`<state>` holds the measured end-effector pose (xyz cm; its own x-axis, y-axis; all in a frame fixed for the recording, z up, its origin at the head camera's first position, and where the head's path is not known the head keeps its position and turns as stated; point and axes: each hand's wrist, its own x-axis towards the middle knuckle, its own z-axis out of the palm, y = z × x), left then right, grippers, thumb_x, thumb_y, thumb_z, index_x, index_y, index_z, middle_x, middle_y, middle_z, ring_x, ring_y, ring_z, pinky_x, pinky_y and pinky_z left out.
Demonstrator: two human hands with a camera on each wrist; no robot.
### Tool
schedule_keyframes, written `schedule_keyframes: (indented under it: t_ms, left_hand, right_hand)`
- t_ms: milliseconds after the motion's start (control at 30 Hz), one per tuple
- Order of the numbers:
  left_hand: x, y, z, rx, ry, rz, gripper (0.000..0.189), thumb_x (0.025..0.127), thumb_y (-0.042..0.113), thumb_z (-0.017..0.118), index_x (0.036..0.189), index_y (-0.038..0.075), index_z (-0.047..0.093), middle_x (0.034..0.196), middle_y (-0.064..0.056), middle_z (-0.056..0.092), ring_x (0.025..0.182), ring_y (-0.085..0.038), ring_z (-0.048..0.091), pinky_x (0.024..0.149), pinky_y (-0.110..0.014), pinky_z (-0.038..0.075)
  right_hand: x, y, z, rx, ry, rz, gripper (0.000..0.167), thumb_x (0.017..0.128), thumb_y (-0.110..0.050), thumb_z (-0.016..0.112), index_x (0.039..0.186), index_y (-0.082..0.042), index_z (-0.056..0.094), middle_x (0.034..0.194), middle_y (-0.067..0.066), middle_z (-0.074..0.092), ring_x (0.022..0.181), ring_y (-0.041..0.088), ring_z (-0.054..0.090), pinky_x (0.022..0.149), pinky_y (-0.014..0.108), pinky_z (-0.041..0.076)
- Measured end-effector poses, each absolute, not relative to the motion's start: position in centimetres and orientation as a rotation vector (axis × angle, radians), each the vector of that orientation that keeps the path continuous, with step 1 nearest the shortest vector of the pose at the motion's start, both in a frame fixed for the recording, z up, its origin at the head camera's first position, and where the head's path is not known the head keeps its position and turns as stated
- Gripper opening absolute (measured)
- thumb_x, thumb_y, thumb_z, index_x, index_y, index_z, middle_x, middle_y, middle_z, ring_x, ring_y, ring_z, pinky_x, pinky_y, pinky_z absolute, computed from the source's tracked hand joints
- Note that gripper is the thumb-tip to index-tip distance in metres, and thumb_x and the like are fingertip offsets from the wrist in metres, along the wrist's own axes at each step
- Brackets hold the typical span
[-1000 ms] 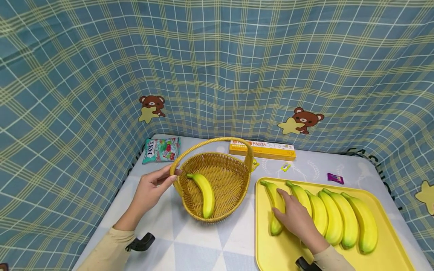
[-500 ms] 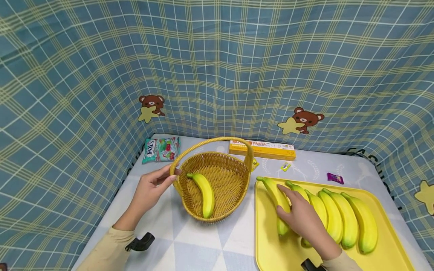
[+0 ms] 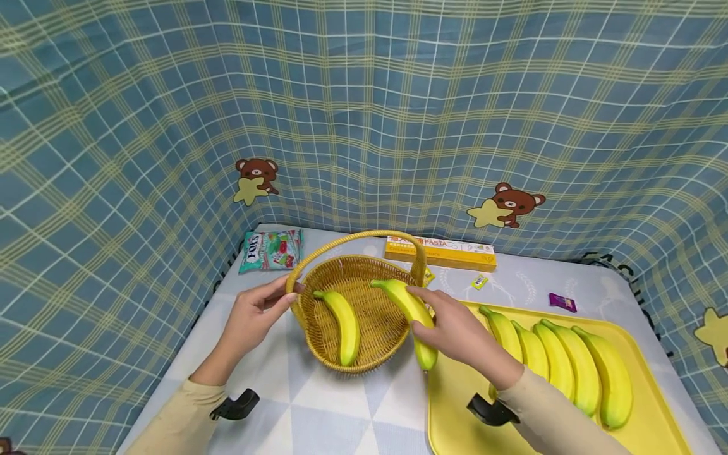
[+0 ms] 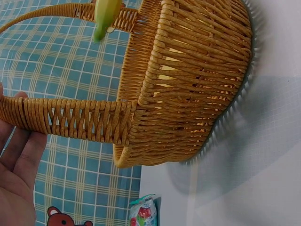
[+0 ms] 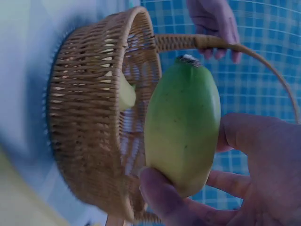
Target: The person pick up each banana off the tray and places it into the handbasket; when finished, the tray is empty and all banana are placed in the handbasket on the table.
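Note:
A wicker basket [image 3: 378, 272] with a tall arched handle stands on the table, one banana [image 3: 348, 328] lying inside it. My left hand [image 3: 249, 325] holds the left side of that handle [image 4: 70, 117] between thumb and fingers. Over the basket's right rim, my right hand [image 3: 459, 328] grips a second banana [image 3: 418, 316] round its middle, stem pointing up and left across the opening. In the right wrist view this banana [image 5: 183, 122] appears end-on, the thumb and fingers on its sides. Several more bananas [image 3: 605, 379] lie side by side on the yellow tray [image 3: 455, 417] at the right.
A green candy bag [image 3: 271, 251] lies behind the basket at left, and a pasta box [image 3: 438, 258] at the back. Small wrapped sweets are nearby: a yellow one [image 3: 479, 281] and a purple one [image 3: 562, 301]. A plaid curtain [image 3: 364, 126] encloses the table.
My right hand has taken hold of the leftmost banana, lifted it off the tray and carried it left to the basket's rim. The left hand stays on the handle.

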<state>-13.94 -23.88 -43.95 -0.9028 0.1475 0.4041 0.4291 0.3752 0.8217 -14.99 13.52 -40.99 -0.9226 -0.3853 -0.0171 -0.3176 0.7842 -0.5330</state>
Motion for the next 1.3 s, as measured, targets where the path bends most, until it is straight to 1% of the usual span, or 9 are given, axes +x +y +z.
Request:
schedule_keyframes:
  t_ms: [167, 233, 333, 400, 567, 733, 1000, 1200, 1300]
  left_hand:
    - [-14.0, -23.8, -44.1, -0.522, -2.365, -1.557, 0.039, 0.1, 0.004, 0.065, 0.138, 0.008, 0.065, 0.113, -0.008, 0.075, 0.104, -0.005, 0.069, 0.086, -0.02, 0.057]
    - [-14.0, -23.6, -44.0, -0.533, -2.365, -1.561, 0.04, 0.1, 0.003, 0.065, 0.139, 0.009, 0.064, 0.114, -0.008, 0.075, 0.105, -0.006, 0.068, 0.086, -0.019, 0.057]
    - [-14.0, -23.5, -44.0, -0.534, -2.372, -1.554, 0.04, 0.1, 0.004, 0.065, 0.139, 0.009, 0.064, 0.114, -0.007, 0.075, 0.106, -0.006, 0.068, 0.087, -0.019, 0.057]
    - [-14.0, -23.5, -43.9, -0.529, -2.38, -1.547, 0.039, 0.1, 0.005, 0.065, 0.139, 0.009, 0.064, 0.114, -0.007, 0.075, 0.105, -0.006, 0.068, 0.087, -0.019, 0.057]
    - [-13.8, -23.5, -43.7, -0.515, -2.384, -1.552, 0.038, 0.1, 0.006, 0.065, 0.139, 0.008, 0.064, 0.114, -0.008, 0.075, 0.105, -0.006, 0.068, 0.087, -0.02, 0.057]
    - [-13.8, -23.5, -43.6, -0.52, -2.381, -1.545, 0.039, 0.1, 0.005, 0.065, 0.139, 0.007, 0.064, 0.115, -0.008, 0.075, 0.105, -0.006, 0.069, 0.087, -0.02, 0.057]
    - [-13.9, -23.8, -43.8, -0.503, -2.383, -1.52, 0.037, 0.1, 0.005, 0.065, 0.136, 0.002, 0.064, 0.113, -0.006, 0.075, 0.103, -0.005, 0.069, 0.086, -0.019, 0.057]
    - [-13.9, -23.8, -43.8, -0.504, -2.383, -1.52, 0.037, 0.1, 0.005, 0.065, 0.137, 0.008, 0.066, 0.113, -0.006, 0.075, 0.104, -0.005, 0.069, 0.086, -0.019, 0.057]
    - [-13.8, -23.7, -43.9, -0.5, -2.384, -1.524, 0.037, 0.1, 0.006, 0.065, 0.137, 0.009, 0.066, 0.113, -0.006, 0.075, 0.104, -0.005, 0.068, 0.086, -0.019, 0.057]
  right_hand:
    - [-18.2, 9.8, -41.6, -0.644, 2.781, -0.801, 0.065, 0.092, -0.029, 0.066, 0.153, -0.019, 0.048, 0.131, 0.006, 0.063, 0.084, 0.015, 0.055, 0.071, 0.034, 0.047]
    - [-19.1, 8.5, -42.2, -0.65, 2.754, -0.779, 0.064, 0.092, -0.028, 0.066, 0.153, -0.016, 0.048, 0.123, 0.007, 0.066, 0.078, 0.017, 0.055, 0.067, 0.034, 0.047]
    - [-19.9, 6.9, -43.4, -0.661, 2.738, -0.707, 0.063, 0.093, -0.026, 0.067, 0.152, -0.013, 0.049, 0.124, 0.011, 0.066, 0.085, 0.018, 0.057, 0.07, 0.035, 0.048]
    - [-20.2, 6.1, -44.1, -0.646, 2.716, -0.665, 0.063, 0.094, -0.027, 0.068, 0.153, -0.014, 0.047, 0.125, 0.015, 0.065, 0.091, 0.023, 0.061, 0.073, 0.038, 0.05]
    - [-20.4, 4.7, -45.5, -0.63, 2.682, -0.599, 0.063, 0.097, -0.027, 0.068, 0.155, -0.014, 0.045, 0.139, 0.026, 0.055, 0.106, 0.032, 0.063, 0.084, 0.043, 0.053]
    - [-20.3, 4.1, -46.2, -0.664, 2.658, -0.559, 0.066, 0.097, -0.025, 0.071, 0.155, -0.011, 0.043, 0.143, 0.029, 0.05, 0.114, 0.037, 0.063, 0.09, 0.046, 0.055]
    - [-20.2, 3.6, -46.3, -0.645, 2.637, -0.557, 0.07, 0.096, -0.024, 0.073, 0.157, -0.012, 0.04, 0.142, 0.028, 0.05, 0.104, 0.032, 0.064, 0.084, 0.042, 0.057]
    - [-20.1, 4.2, -46.2, -0.662, 2.647, -0.58, 0.071, 0.097, -0.028, 0.071, 0.158, -0.011, 0.038, 0.148, 0.026, 0.049, 0.132, 0.04, 0.052, 0.106, 0.049, 0.049]
    - [-19.7, 5.0, -45.8, -0.689, 2.683, -0.621, 0.068, 0.099, -0.03, 0.069, 0.157, -0.012, 0.04, 0.148, 0.023, 0.051, 0.134, 0.038, 0.051, 0.107, 0.05, 0.047]
